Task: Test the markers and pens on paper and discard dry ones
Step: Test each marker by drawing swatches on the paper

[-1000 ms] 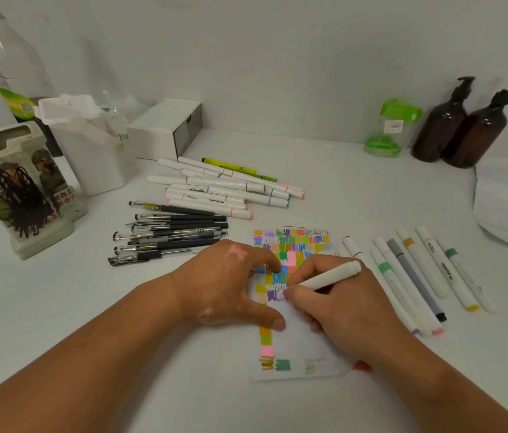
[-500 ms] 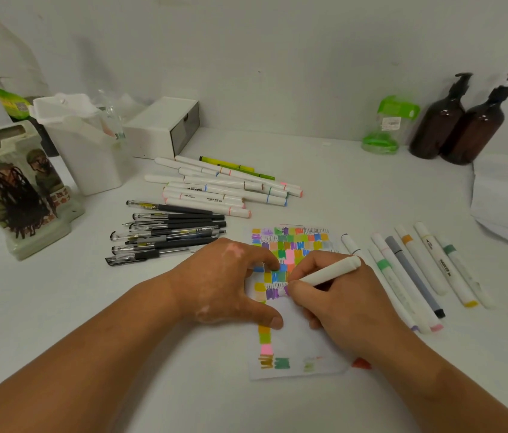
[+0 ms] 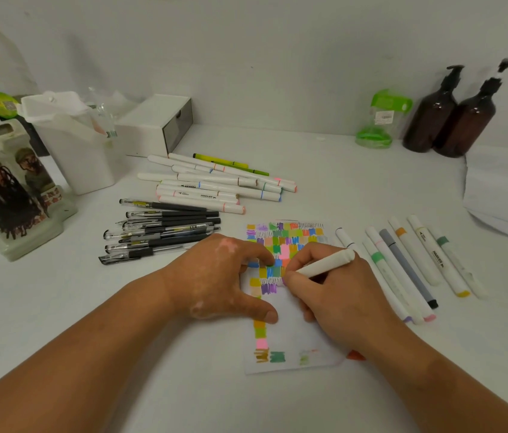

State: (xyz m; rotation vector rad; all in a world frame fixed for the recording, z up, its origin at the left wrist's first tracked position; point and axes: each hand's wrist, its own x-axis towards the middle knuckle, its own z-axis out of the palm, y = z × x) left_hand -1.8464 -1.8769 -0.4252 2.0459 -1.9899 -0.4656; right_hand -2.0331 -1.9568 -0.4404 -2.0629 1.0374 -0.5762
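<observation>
A small sheet of paper (image 3: 290, 342) covered with coloured test patches lies in front of me. My left hand (image 3: 221, 276) rests flat on its left edge, fingers and thumb spread, pinning it down. My right hand (image 3: 334, 295) grips a white marker (image 3: 327, 263) like a pencil, its tip on the paper beside purple strokes. A pile of white markers (image 3: 215, 189) lies behind the paper, a row of black gel pens (image 3: 162, 232) to the left, and several more markers (image 3: 409, 260) to the right.
A white bin (image 3: 71, 145), a white box (image 3: 152, 126) and a decorated holder (image 3: 6, 189) stand at the back left. Two brown pump bottles (image 3: 452, 117) and a green container (image 3: 380, 120) stand at the back right. White paper stack (image 3: 502, 189) lies far right.
The marker tip has shifted slightly over the purple patch on the paper while my left hand stayed pressed on the sheet. The view moved a little.
</observation>
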